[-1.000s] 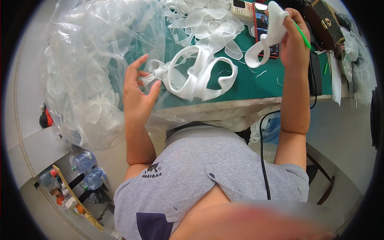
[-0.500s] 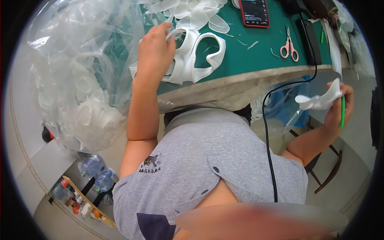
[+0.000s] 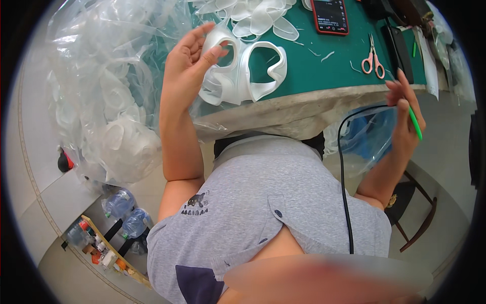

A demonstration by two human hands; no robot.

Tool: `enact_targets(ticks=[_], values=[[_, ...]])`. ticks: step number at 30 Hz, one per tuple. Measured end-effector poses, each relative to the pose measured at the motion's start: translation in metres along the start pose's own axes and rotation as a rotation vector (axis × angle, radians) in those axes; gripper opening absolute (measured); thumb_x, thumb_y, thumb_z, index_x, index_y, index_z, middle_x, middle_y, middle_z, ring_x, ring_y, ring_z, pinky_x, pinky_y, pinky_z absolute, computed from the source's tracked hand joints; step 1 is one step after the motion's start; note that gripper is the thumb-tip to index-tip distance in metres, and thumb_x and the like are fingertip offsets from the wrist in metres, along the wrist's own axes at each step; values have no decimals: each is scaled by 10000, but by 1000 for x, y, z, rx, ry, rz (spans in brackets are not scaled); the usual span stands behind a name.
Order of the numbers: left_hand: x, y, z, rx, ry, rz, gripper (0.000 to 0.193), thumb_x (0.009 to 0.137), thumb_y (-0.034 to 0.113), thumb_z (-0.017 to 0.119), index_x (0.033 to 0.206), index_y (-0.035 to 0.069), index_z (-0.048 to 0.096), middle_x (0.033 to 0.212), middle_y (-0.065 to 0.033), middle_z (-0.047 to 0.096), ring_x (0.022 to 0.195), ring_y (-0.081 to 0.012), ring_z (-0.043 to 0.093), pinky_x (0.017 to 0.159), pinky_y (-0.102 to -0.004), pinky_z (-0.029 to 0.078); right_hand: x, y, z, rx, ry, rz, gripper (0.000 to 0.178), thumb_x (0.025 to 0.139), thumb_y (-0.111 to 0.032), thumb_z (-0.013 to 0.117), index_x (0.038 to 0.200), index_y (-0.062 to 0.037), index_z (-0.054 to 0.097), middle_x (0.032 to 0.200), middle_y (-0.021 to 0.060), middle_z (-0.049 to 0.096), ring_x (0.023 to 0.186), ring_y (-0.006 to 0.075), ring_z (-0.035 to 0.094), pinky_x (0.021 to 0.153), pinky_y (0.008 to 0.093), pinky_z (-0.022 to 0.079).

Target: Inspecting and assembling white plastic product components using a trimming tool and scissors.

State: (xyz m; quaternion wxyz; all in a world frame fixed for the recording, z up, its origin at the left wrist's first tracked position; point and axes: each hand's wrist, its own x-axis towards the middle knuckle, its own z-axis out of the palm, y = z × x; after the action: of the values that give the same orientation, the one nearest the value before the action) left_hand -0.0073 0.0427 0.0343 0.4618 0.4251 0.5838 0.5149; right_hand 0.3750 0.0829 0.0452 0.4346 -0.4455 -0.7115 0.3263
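My left hand (image 3: 190, 61) is at the table's near left. Its thumb and fingers are around the edge of a soft white goggle-shaped piece (image 3: 221, 36). Just right of it, another white piece (image 3: 263, 46) with a large eye opening lies by the table's front edge. Out beyond the table's right front corner, my right hand (image 3: 405, 114) is raised, with its index finger extended. A slim green pen-like tool (image 3: 415, 124) is held in it, its handle sticking out past the palm; its working end is hard to make out.
A clear plastic bag (image 3: 109, 91) of white pieces covers the table's left. Thin clear pieces (image 3: 260, 20) are heaped at the back, beside a red-cased phone (image 3: 330, 17). Pink-handled scissors (image 3: 373, 63) lie on the right. A black cable (image 3: 341, 172) hangs before me.
The white piece that was in my right hand is gone from it; the green tool stays. My left hand has turned and spread its fingers, lifting at the goggle-shaped piece.
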Motion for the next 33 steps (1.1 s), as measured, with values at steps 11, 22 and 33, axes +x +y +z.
enact_targets(ticks=[11,22,33], values=[[-21,10,14,-235,-84,-200,397,793,83,733,1129,-61,579,981,-85,674,854,-107,640,743,-217,505,55,-29,164,294,-288,-374,121,869,28,627,987,32,601,924,120,665,803,151,648,697,238,516],[-19,9,21,-211,18,-63,378,830,62,703,1166,-62,580,1015,-96,672,878,-102,632,759,-222,509,54,-21,179,237,-184,-532,148,828,57,651,970,38,616,934,135,672,825,211,664,705,272,531],[-24,12,23,-226,56,-47,420,798,43,718,1166,-85,562,982,-106,670,811,-97,631,710,-204,501,60,-21,179,86,-175,-545,139,821,32,663,955,23,625,910,122,659,830,188,650,721,269,510]])
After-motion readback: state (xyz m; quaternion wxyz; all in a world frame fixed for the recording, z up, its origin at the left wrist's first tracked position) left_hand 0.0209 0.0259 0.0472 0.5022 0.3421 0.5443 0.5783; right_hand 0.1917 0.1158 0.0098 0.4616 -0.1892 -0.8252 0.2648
